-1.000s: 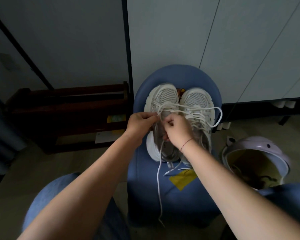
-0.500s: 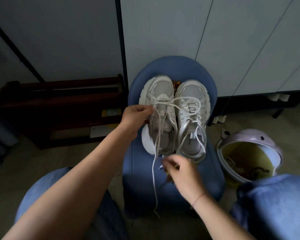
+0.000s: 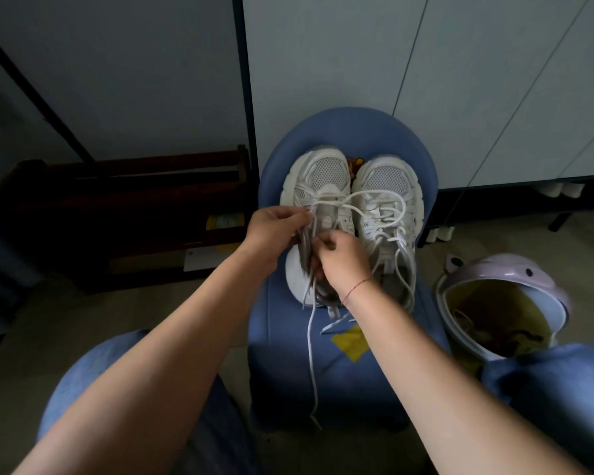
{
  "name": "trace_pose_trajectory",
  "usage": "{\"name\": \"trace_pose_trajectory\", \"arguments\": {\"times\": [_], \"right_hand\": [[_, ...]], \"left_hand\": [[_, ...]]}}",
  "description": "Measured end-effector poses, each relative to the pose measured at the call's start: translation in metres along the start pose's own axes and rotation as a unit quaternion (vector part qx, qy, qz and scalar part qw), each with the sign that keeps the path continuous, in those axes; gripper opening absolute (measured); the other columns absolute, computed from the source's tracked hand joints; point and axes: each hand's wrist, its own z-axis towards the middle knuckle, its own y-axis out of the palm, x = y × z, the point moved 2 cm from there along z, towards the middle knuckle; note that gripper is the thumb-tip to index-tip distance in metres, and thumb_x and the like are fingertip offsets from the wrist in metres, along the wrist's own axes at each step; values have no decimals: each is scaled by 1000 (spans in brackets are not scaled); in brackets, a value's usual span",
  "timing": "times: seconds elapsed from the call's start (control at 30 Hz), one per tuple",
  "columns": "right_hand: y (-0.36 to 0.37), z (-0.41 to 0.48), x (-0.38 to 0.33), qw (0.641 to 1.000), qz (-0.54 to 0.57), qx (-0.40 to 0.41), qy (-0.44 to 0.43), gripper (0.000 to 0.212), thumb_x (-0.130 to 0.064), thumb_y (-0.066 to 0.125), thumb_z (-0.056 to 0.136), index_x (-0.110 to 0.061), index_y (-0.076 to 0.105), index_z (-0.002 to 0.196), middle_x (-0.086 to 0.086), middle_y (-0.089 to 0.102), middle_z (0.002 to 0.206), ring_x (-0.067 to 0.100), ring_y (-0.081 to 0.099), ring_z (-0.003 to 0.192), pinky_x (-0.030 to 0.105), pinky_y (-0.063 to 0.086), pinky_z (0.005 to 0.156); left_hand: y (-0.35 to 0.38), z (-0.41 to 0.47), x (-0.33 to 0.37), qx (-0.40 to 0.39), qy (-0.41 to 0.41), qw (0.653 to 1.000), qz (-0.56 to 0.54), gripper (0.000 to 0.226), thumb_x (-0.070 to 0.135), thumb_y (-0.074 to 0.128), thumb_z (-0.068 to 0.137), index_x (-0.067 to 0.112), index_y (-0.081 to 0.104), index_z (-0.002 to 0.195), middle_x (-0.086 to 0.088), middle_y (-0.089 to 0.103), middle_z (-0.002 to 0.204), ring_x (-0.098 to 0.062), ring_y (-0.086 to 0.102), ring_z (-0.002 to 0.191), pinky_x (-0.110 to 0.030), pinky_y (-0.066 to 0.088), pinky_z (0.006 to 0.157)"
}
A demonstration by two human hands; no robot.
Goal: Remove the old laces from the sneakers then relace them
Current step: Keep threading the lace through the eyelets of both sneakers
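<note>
Two white sneakers stand side by side, toes away from me, on a blue stool [image 3: 336, 365]. The left sneaker [image 3: 318, 180] has its white lace [image 3: 312, 341] partly loosened, one end hanging down over the stool's front. My left hand [image 3: 271, 231] pinches the lace at the shoe's left eyelets. My right hand [image 3: 343, 258] sits over the shoe's tongue with fingers curled on the lace. A lace loop runs across onto the right sneaker [image 3: 388, 207], which is still laced.
A lilac helmet [image 3: 501, 303] lies open side up on the floor to the right of the stool. A dark wooden rack [image 3: 127, 214] stands at the left against the wall. White cabinet doors [image 3: 426, 80] rise behind. My knees in blue jeans flank the stool.
My right hand, which had pulled down to the stool's front half a second ago, has come back up to the left sneaker's tongue. My left hand has stayed at the eyelets.
</note>
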Motion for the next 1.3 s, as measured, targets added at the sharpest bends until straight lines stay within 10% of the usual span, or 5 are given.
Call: {"name": "trace_pose_trajectory", "arguments": {"times": [0.5,0.83,1.3], "right_hand": [[-15,-109,70,972,33,-207,102,23,-5,58,92,-12,57,70,-4,53,45,11,40,33,20,31,37],[-18,-35,2,997,62,-47,-29,16,-13,48,98,-27,52,102,2,57,59,13,49,37,19,36,35],[-8,-46,36,998,-4,-53,31,32,-10,51,94,-20,60,66,-7,48,46,5,39,37,21,31,40]], "left_hand": [[1,-2,0,-4,-1,1000,7,5,8,70,88,3,71,88,-8,70,80,-15,67,71,-26,59,70],[3,-2,0,-3,1,1000,9,4,7,70,88,3,70,86,-9,68,78,-16,65,68,-27,56,70],[1,2,-2,-4,-4,1000,9,4,8,72,87,5,70,85,-7,70,78,-18,67,73,-31,59,77]]}}
